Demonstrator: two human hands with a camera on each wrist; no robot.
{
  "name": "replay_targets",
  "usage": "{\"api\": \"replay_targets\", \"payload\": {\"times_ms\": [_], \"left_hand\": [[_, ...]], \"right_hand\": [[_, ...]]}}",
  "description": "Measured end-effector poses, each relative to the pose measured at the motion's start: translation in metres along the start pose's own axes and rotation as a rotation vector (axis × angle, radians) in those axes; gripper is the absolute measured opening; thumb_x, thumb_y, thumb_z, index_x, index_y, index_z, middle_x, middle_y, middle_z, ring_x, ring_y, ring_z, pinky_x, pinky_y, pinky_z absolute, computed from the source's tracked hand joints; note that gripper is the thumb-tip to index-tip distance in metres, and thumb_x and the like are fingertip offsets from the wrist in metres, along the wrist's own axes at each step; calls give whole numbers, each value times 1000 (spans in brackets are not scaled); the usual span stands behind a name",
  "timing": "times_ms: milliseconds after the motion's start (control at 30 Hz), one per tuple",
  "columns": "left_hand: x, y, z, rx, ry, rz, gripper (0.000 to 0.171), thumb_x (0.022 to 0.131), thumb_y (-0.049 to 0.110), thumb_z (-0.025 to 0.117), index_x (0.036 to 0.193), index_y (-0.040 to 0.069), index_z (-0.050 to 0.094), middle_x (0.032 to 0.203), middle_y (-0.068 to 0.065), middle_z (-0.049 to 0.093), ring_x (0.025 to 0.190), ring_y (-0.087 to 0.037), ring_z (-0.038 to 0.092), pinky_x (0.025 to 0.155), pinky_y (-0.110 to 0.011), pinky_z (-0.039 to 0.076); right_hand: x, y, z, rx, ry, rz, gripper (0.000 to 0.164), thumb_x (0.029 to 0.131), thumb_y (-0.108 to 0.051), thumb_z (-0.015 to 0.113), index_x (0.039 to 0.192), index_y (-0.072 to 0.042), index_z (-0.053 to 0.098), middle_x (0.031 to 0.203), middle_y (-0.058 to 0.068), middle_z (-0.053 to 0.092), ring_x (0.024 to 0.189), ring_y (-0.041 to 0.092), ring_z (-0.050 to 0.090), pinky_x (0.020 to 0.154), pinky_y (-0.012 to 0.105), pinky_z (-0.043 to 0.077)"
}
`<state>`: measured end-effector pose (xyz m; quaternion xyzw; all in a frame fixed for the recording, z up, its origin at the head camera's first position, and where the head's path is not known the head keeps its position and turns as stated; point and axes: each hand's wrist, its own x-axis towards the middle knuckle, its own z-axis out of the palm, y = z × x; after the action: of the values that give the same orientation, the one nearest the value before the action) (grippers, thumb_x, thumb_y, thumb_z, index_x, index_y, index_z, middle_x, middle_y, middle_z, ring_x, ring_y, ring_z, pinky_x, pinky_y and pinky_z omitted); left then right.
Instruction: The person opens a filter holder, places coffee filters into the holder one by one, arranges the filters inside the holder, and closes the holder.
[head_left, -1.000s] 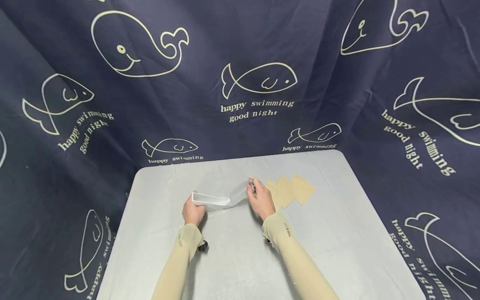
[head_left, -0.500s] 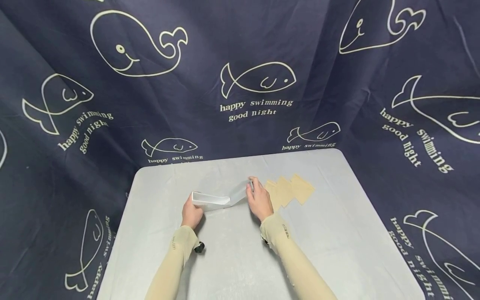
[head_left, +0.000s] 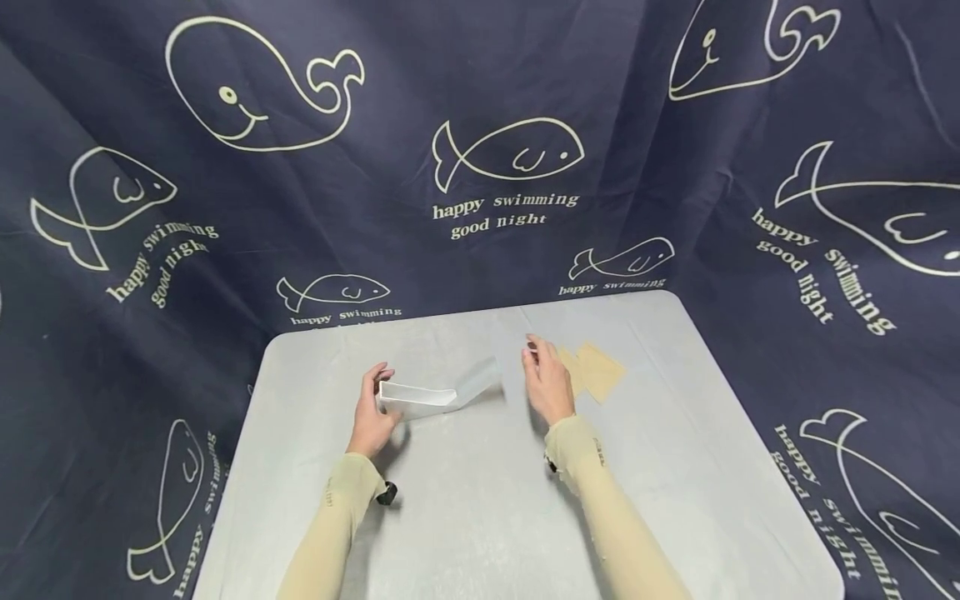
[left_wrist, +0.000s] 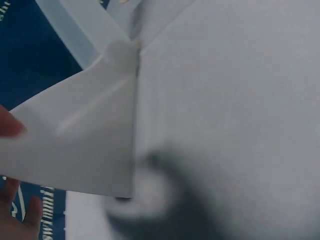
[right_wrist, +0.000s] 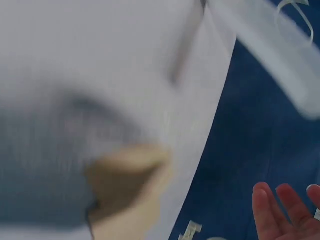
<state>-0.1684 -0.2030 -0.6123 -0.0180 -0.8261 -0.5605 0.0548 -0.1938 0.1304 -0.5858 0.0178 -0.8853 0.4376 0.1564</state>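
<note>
A low white box (head_left: 420, 407) lies on the table with its top side uncovered. From its right end a translucent flap (head_left: 477, 379) slants up. My left hand (head_left: 374, 417) is spread around the box's left end, thumb at the near side and fingers at the far side. In the left wrist view, the box's white wall (left_wrist: 85, 140) stands between a blurred thumb and the loose fingertips. My right hand (head_left: 548, 382) hovers right of the flap, apart from it. Its relaxed fingers (right_wrist: 267, 210) hold nothing in the right wrist view, where the flap shows at the top right.
Tan paper pieces (head_left: 602, 372) lie overlapping on the table, partly hidden behind the right hand. The pale grey table (head_left: 480, 517) has rounded corners. Dark blue cloth (head_left: 510, 275) with fish and whale drawings hangs behind it and at both sides.
My right hand has let go of the flap and moved right, over the tan papers. The left hand has loosened from the box's end and spread its fingers. The flap stays raised.
</note>
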Motion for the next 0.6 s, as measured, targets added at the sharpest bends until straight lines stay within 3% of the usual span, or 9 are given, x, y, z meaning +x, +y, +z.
{"api": "replay_targets", "payload": {"times_ms": [100, 333, 467, 600], "left_hand": [[1, 8, -5, 65, 16, 85, 86, 78, -10, 68, 155, 15, 38, 152, -10, 51, 143, -34, 43, 123, -56, 28], [9, 29, -8, 428, 71, 387, 68, 86, 22, 74, 150, 18, 52, 145, -9, 60, 136, -32, 51, 118, -55, 33], [10, 42, -1, 568, 47, 543, 65, 87, 31, 71, 148, 16, 54, 145, -8, 61, 136, -31, 53, 118, -56, 33], [8, 51, 11, 672, -5, 633, 65, 88, 35, 69, 149, 18, 54, 148, -4, 60, 139, -27, 51, 121, -53, 30]], "right_hand": [[11, 13, -18, -31, 29, 28, 41, 111, -30, 45, 145, -10, 55, 131, 18, 64, 115, 37, 67, 102, 53, 51], [32, 50, -58, -123, 58, 138, 44, 111, -35, 43, 146, -11, 54, 133, 18, 63, 119, 37, 64, 103, 56, 48], [38, 72, -76, -192, 53, 189, 47, 111, -37, 41, 146, -8, 53, 134, 20, 63, 119, 38, 63, 103, 57, 48], [40, 89, -92, -263, 29, 230, 46, 109, -33, 46, 145, -4, 54, 134, 22, 62, 119, 41, 62, 102, 58, 48]]}}
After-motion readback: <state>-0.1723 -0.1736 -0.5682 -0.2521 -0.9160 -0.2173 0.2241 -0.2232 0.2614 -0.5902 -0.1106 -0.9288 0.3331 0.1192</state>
